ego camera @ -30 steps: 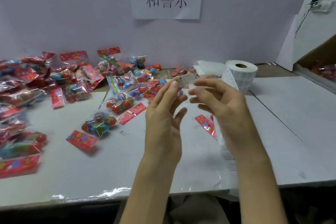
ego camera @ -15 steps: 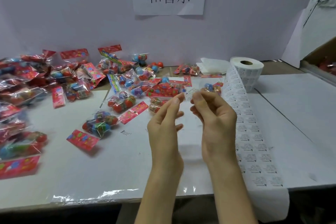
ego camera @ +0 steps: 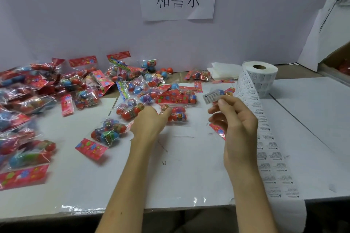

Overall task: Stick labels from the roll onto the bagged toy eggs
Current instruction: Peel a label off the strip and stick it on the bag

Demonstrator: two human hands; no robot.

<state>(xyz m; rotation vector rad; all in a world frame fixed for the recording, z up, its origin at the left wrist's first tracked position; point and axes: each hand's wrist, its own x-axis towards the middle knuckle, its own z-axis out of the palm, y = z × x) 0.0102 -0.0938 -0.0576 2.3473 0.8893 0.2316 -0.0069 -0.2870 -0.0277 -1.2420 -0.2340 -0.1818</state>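
Fingers (ego camera: 222, 102) of the right hand (ego camera: 239, 125) pinch a small white printed label (ego camera: 211, 96) above the middle of the white counter (ego camera: 75, 185). The left hand (ego camera: 149, 122) reaches a clear plastic bag of red and blue toy eggs (ego camera: 179, 115) just beyond, its thumb touching the bag; whether its fingers grip cannot be told. The white label roll (ego camera: 263, 78) stands toward the far right edge, and its printed strip (ego camera: 265, 157) trails over the near edge.
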